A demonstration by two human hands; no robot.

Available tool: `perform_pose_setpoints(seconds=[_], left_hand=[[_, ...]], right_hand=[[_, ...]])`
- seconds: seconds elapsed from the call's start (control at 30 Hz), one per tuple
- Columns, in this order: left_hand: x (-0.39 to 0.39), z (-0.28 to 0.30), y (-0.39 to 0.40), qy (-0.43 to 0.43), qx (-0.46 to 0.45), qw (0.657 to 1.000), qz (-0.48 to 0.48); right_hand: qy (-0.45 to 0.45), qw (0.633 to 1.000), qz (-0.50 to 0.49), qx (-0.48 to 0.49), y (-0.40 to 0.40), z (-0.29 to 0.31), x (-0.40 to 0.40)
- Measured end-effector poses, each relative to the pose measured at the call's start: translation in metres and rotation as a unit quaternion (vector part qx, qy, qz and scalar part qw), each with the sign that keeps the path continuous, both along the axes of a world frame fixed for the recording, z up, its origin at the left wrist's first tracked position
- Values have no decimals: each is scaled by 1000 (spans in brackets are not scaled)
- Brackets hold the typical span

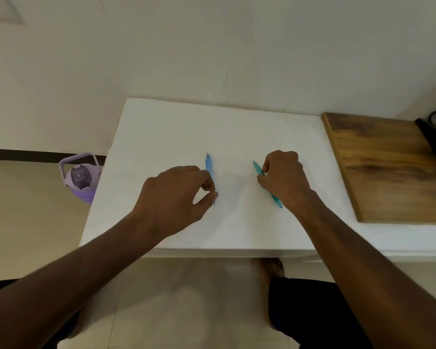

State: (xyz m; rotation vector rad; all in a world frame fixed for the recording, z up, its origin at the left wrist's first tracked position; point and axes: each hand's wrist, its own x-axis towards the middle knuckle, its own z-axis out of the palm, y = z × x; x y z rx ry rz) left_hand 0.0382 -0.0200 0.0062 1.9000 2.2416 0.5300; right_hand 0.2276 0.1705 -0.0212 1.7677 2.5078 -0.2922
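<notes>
I am pinching the slim blue translucent plastic pen (209, 165) near its lower end, between the thumb and forefinger of my left hand (176, 195). It is lying almost straight, pointing away from me in the middle of the white table top (161, 137). My right hand (285, 177) is curling its fingers round the middle of the teal translucent plastic pen (258, 167), which is lying slanted on the same surface, well apart from the blue one, with both ends poking out past my hand. I judge I am at the grasping step, taking hold of both pens at once. Next I am likely to be lifting them, which calls for firm pinches, since thin smooth barrels roll easily. A brown wooden board (388, 167) is lying at the right end of the table, and a lilac plastic bottle (81, 177) is standing on the floor to the left.
</notes>
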Motion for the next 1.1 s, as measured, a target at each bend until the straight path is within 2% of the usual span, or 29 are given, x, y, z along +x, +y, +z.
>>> perform_pose_setpoints(seconds=[0.07,0.13,0.2,0.3,0.37,0.47,0.5,0.53,0.6,0.67,0.73,0.8,0.93,1.1], left_hand=[[-1,0,4,-26,-2,1000,13],[-4,-1,11,-137,-21,990,41],[-6,-2,18,-269,-38,959,82],[-8,1,22,-404,-49,905,125],[-6,3,21,-432,-17,894,114],[-5,5,19,-405,47,905,120],[-6,6,19,-417,72,896,135],[-7,8,20,-453,98,873,154],[-12,17,22,-559,136,795,194],[-16,29,24,-662,150,701,220],[-17,41,24,-741,148,616,223],[-18,51,23,-785,152,561,212],[-19,68,16,-812,173,533,164],[-20,85,13,-839,154,514,88]], right_hand=[[14,1000,1,-8,-4,4,-3],[81,996,11,-24,-11,15,-11],[179,982,37,-50,-26,30,-24],[269,955,96,-84,-57,46,-43],[311,938,128,-84,-73,50,-50],[352,921,141,-95,-78,52,-55],[362,917,138,-98,-75,51,-55],[367,917,132,-90,-71,50,-53],[340,932,124,-35,-63,38,-46],[268,953,138,17,-57,16,-38],[180,972,148,9,-56,-13,-33],[121,980,158,1,-59,-39,-32],[72,979,179,65,-62,-70,-33],[47,979,183,81,-58,-75,-36]])
